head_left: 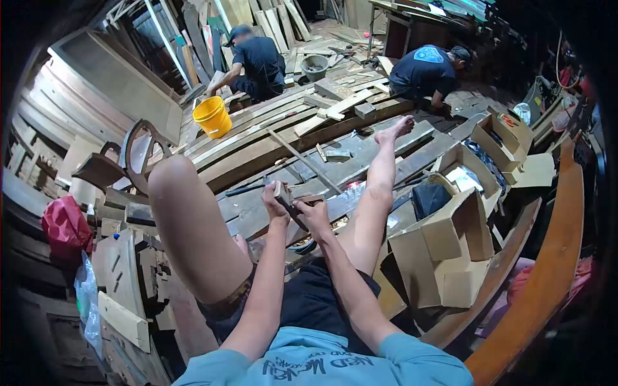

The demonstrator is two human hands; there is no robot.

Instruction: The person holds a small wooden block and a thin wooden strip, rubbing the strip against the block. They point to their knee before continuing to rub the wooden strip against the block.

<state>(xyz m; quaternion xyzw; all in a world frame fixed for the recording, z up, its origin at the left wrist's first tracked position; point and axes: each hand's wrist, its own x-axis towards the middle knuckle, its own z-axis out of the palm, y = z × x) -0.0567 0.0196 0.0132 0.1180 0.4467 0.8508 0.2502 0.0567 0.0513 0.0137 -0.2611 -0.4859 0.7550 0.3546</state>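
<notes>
Both of my hands meet over my lap, between my raised left knee and my outstretched right leg. Fingers of my left hand (275,204) are wrapped round a small wooden piece (281,192) with a pale end and a dark long side. Against its other side my right hand (313,215) is closed, thumb and fingers pressed on the piece. The exact shape of the piece is partly hidden by my fingers. Just beyond my left hand, a dark-handled tool (246,190) lies on the planks. Under my right forearm shows part of a dark round container (302,247).
Two people, one in a dark shirt (261,67) and one in a printed shirt (421,72), crouch beyond the stacked planks. A yellow bucket (212,118) stands ahead left. Open cardboard boxes (444,257) and a long curved board (547,270) lie right; a red bag (66,222) sits left.
</notes>
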